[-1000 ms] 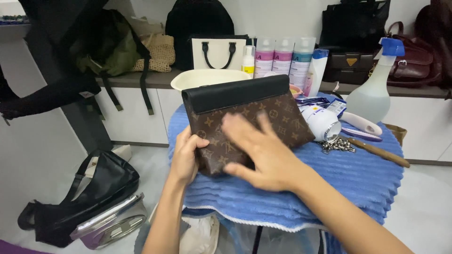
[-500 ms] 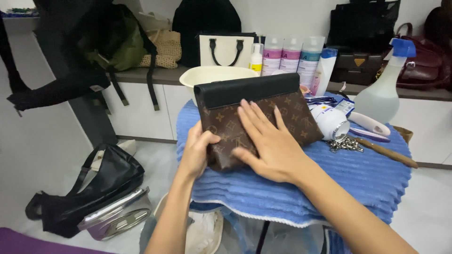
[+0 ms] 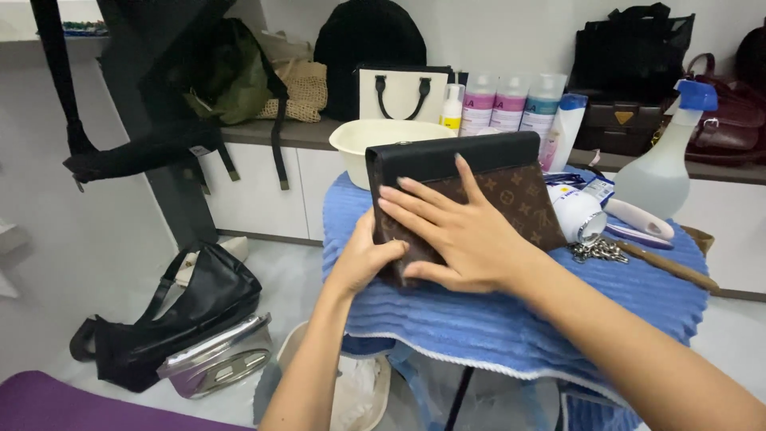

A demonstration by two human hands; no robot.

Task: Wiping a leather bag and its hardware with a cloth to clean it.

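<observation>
Behind the work surface runs a white counter crowded with bags, a row of bottles (image 3: 511, 102) and a cream basin (image 3: 375, 137). Blue ribbed towel (image 3: 511, 319) covers the small table. On it lies the brown patterned pouch (image 3: 511, 199) with a black top band, tilted, its near corner toward the person. Right hand (image 3: 455, 231) lies flat on the pouch face, fingers spread, pressing rather than gripping. Left hand (image 3: 363, 259) clasps the lower-left edge, thumb on top. Spray bottle (image 3: 662, 160), a white tube, a wooden-handled tool (image 3: 662, 267) and a small chain (image 3: 598, 251) sit just beside the pouch on the right.

Judgement: the pouch is being steadied and smoothed. To do it well, keep the left hand pinning the edge while the flat palm strokes evenly, and avoid dragging the pouch onto the chain.

Versus half a second earlier: both hands hold the same places; the pouch looks scarcely moved, and the view sits slightly closer.
</observation>
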